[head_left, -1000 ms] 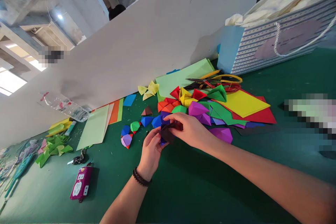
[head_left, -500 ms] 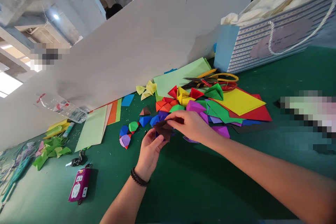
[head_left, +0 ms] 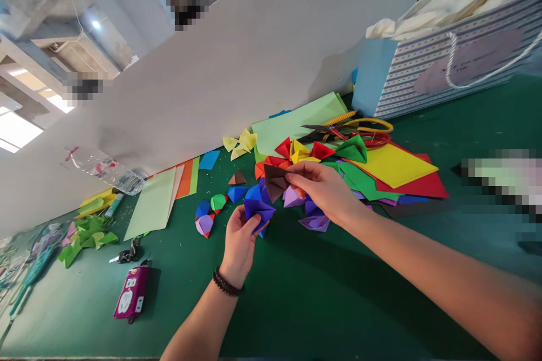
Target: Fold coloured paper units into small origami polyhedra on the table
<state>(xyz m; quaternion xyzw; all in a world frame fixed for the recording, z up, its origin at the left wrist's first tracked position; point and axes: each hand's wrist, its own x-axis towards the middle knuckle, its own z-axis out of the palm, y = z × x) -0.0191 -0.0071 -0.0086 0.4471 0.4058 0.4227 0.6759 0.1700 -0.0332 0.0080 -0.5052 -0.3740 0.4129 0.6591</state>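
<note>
Left forearm [head_left: 207, 316] slanted up from bottom edge; left grip [head_left: 238, 240] pinched, thumb [head_left: 253, 223] uppermost. Right forearm [head_left: 415, 268] angled in from right; right grip [head_left: 324, 192] pinched, fingertips [head_left: 293, 179] leftward.

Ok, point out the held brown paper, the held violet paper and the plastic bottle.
Held brown paper [head_left: 275, 182]: head view, its folded face.
Held violet paper [head_left: 259, 210]: head view, its folded middle.
Plastic bottle [head_left: 105, 171]: head view, its side.

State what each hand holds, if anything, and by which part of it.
The left hand holds a blue-violet folded paper by its lower-left side; the right hand holds a brown folded paper by its right edge, as pictured.
</note>
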